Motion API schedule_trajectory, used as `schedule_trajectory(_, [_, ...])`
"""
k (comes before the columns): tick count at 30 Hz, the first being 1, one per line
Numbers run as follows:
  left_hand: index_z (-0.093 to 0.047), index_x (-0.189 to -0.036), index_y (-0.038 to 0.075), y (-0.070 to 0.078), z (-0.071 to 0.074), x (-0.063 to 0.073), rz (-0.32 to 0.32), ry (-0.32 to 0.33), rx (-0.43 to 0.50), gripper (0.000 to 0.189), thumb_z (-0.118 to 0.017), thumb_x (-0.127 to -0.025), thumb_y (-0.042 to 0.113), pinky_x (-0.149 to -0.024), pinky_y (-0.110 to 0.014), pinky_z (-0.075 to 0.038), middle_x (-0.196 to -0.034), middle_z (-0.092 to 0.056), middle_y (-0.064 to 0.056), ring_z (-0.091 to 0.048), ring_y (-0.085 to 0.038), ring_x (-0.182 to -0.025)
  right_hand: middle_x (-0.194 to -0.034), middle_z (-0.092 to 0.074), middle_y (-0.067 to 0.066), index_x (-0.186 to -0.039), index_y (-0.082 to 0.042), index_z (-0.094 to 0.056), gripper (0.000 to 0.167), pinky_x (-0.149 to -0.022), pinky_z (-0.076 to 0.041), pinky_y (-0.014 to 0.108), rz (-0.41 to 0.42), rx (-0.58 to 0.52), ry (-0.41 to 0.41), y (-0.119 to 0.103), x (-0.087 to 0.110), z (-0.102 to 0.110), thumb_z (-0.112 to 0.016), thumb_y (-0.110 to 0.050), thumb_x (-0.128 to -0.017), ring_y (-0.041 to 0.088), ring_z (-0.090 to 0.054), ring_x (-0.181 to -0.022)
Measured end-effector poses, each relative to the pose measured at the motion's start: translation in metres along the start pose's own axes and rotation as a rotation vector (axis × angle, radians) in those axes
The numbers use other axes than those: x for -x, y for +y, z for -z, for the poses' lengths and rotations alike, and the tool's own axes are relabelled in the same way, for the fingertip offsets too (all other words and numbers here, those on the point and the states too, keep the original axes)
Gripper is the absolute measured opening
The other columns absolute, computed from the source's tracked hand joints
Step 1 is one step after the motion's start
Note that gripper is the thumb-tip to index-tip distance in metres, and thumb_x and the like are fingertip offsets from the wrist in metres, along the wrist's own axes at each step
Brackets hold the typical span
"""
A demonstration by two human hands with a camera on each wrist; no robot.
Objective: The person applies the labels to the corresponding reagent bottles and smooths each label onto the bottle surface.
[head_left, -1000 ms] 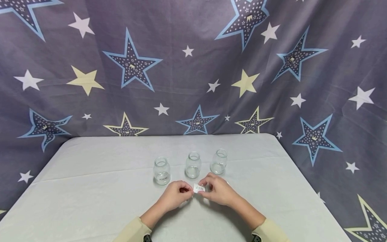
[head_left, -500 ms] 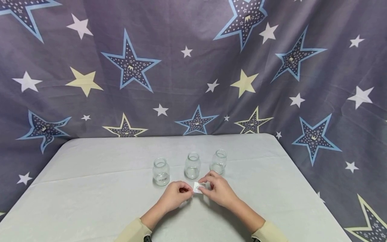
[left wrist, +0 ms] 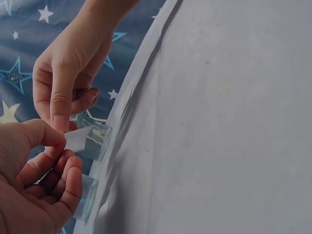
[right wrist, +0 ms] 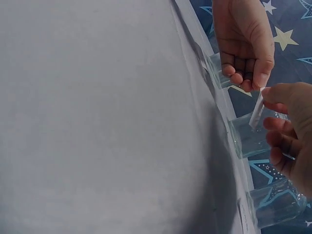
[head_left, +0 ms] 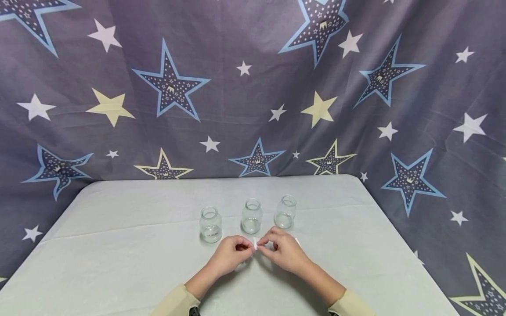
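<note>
Between both hands, a small white paper label [head_left: 255, 242] is held in front of the middle glass jar [head_left: 251, 217]. My left hand [head_left: 230, 254] pinches one edge between thumb and forefinger. The thumb and forefinger of my right hand [head_left: 285, 250] pinch it right beside the left fingertips. In the left wrist view the label [left wrist: 77, 141] shows a blank face; in the right wrist view the label [right wrist: 257, 109] is nearly edge-on. A left glass jar [head_left: 211, 226] bears a label with dark writing low on its side. A right glass jar [head_left: 285, 213] stands behind my right hand.
All three jars stand upright and lidless in a row on the white-covered table [head_left: 118, 263]. Another white slip [head_left: 298, 241] peeks out behind my right hand. A star-patterned curtain [head_left: 237, 109] hangs behind the table.
The label has turned from showing its written face to nearly edge-on. My right fingertips have shifted left, close to the left ones. The jars have stayed in place.
</note>
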State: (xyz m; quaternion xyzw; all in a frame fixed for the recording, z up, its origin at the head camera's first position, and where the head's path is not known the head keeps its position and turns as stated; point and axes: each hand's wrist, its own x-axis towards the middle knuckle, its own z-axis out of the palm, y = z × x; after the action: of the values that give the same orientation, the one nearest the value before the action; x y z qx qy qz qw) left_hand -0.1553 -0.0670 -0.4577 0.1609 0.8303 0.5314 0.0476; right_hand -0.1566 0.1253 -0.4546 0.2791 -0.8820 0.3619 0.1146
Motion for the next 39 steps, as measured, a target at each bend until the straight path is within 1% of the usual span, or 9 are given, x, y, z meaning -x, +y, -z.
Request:
schedule_trajectory(3, [-0.069, -0.085, 0.003, -0.0004, -0.0005, -0.0003, -0.01, 0.0, 0.001, 0.011, -0.069, -0.081, 0.013, -0.059, -0.016, -0.046, -0.077, -0.067, -0.006, -0.054, -0.004, -0.065, -0.082, -0.062, -0.007, -0.087, -0.017, -0.071, 0.006, -0.055, -0.039, 0.014, -0.023, -0.035, -0.039, -0.0002, 0.0003, -0.0002, -0.07, -0.021, -0.083, 0.001, -0.045, -0.06])
schedule_trajectory(6, [-0.07, -0.085, 0.005, -0.0013, -0.0009, -0.0005, -0.02, -0.005, -0.02, 0.012, -0.068, -0.082, 0.016, -0.061, -0.016, -0.046, -0.079, -0.068, -0.004, -0.055, -0.003, -0.067, -0.082, -0.062, -0.007, -0.088, -0.016, -0.071, 0.009, -0.055, -0.04, 0.015, -0.056, -0.08, -0.069, -0.0007, 0.0003, -0.0008, -0.067, -0.024, -0.086, 0.001, -0.045, -0.06])
schedule_trajectory(8, [-0.07, -0.085, 0.006, -0.0024, -0.0013, -0.0008, -0.026, -0.011, -0.035, 0.012, -0.068, -0.082, 0.017, -0.062, -0.017, -0.047, -0.08, -0.068, -0.003, -0.055, -0.002, -0.068, -0.082, -0.062, -0.006, -0.088, -0.016, -0.071, 0.012, -0.054, -0.04, 0.015, -0.079, -0.107, -0.08, -0.0011, 0.0003, -0.0015, -0.066, -0.026, -0.087, -0.003, -0.043, -0.06])
schedule_trajectory(14, [-0.07, -0.085, 0.006, -0.0044, -0.0022, -0.0008, -0.037, -0.012, -0.027, 0.013, -0.069, -0.082, 0.018, -0.061, -0.017, -0.047, -0.08, -0.067, -0.003, -0.055, -0.002, -0.068, -0.082, -0.063, -0.006, -0.088, -0.016, -0.071, 0.014, -0.054, -0.04, 0.016, -0.118, -0.147, -0.084, -0.0011, 0.0008, -0.0045, -0.065, -0.028, -0.087, -0.003, -0.043, -0.059])
schedule_trajectory(22, [-0.07, -0.084, 0.006, -0.0039, -0.0025, 0.0004, -0.038, -0.007, -0.02, 0.012, -0.069, -0.082, 0.018, -0.061, -0.017, -0.046, -0.079, -0.066, -0.002, -0.054, -0.002, -0.068, -0.08, -0.063, -0.006, -0.085, -0.016, -0.071, 0.011, -0.052, -0.039, 0.016, -0.139, -0.153, -0.07, -0.0029, 0.0015, -0.0059, -0.065, -0.025, -0.087, -0.003, -0.042, -0.057])
schedule_trajectory(29, [-0.069, -0.085, 0.005, -0.003, -0.0021, -0.0006, -0.013, 0.003, -0.013, 0.012, -0.068, -0.082, 0.017, -0.061, -0.017, -0.046, -0.079, -0.066, -0.003, -0.054, -0.003, -0.067, -0.078, -0.061, -0.007, -0.084, -0.016, -0.07, 0.006, -0.052, -0.039, 0.016, -0.137, -0.134, -0.052, -0.002, 0.0014, -0.0051, -0.065, -0.018, -0.086, -0.003, -0.041, -0.057])
schedule_trajectory(34, [-0.069, -0.085, 0.005, -0.003, -0.0024, -0.0014, -0.018, 0.005, -0.009, 0.013, -0.069, -0.081, 0.017, -0.06, -0.017, -0.046, -0.078, -0.066, -0.003, -0.054, -0.003, -0.066, -0.078, -0.06, -0.008, -0.083, -0.016, -0.069, 0.006, -0.053, -0.039, 0.016, -0.158, -0.113, -0.044, -0.0008, 0.0009, -0.0032, -0.064, -0.017, -0.086, -0.002, -0.042, -0.058])
schedule_trajectory(39, [-0.069, -0.085, 0.004, -0.0033, -0.0018, -0.0012, -0.012, 0.003, -0.007, 0.012, -0.069, -0.081, 0.016, -0.059, -0.017, -0.046, -0.077, -0.066, -0.003, -0.054, -0.003, -0.064, -0.077, -0.06, -0.008, -0.082, -0.016, -0.068, 0.005, -0.054, -0.04, 0.017, -0.16, -0.118, -0.038, -0.0007, 0.0013, -0.0017, -0.064, -0.016, -0.086, -0.002, -0.043, -0.058])
